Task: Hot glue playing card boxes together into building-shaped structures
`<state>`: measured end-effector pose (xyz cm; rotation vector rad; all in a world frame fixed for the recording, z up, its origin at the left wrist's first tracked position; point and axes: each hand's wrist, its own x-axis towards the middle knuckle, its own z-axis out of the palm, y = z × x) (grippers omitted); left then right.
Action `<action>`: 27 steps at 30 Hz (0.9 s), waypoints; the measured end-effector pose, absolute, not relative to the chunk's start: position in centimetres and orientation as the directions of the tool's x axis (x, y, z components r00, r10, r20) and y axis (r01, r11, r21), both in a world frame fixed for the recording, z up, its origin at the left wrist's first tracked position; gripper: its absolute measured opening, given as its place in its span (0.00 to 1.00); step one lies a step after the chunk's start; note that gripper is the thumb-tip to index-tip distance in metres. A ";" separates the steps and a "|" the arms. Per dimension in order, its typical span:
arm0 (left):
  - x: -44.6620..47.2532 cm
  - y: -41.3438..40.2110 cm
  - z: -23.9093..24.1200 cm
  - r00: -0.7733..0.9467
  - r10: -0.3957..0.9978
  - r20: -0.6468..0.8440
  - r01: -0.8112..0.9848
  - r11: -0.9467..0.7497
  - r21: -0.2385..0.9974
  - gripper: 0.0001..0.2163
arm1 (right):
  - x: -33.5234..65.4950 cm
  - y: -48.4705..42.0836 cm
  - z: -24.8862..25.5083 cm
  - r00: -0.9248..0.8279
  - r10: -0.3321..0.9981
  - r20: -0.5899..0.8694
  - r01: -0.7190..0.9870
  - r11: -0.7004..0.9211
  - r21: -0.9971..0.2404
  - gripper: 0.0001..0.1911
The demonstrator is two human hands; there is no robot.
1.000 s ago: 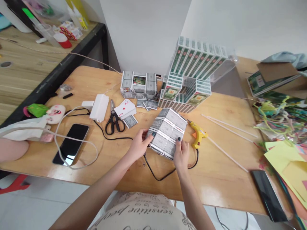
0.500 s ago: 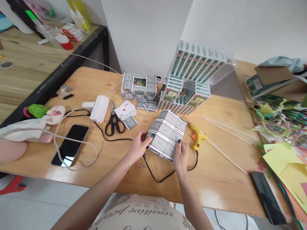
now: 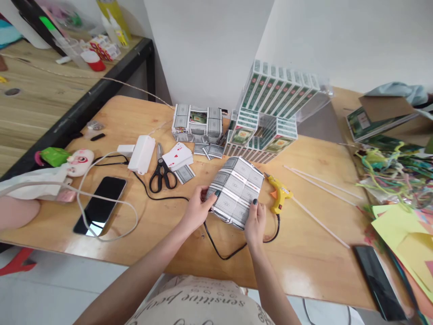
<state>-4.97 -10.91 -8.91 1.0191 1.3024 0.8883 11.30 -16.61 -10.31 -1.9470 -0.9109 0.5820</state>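
The card block [image 3: 237,192] sits just above the table's near middle, clamped between both hands: left hand [image 3: 196,210] on its left edge, right hand [image 3: 255,221] at its near right corner. Barely any change from a second ago, same grip. Glue gun [image 3: 279,194] lies just right, scissors [image 3: 162,174] left, card boxes [image 3: 267,113] behind.

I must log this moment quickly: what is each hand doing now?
Left hand: closed on the left side of the card block.
Right hand: closed on the block's near right edge.
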 end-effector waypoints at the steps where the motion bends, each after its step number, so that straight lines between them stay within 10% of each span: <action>1: -5.0 -10.9 -9.1 0.085 0.944 -0.318 0.044 0.315 0.948 0.13 | 11.3 -16.6 -10.4 0.624 0.780 -0.046 0.365 -0.344 -0.865 0.19; 27: -5.0 -11.6 -9.4 0.071 0.966 -0.250 0.161 0.236 0.958 0.15 | 11.2 -16.5 -10.4 0.637 0.770 -0.042 0.357 -0.343 -0.869 0.20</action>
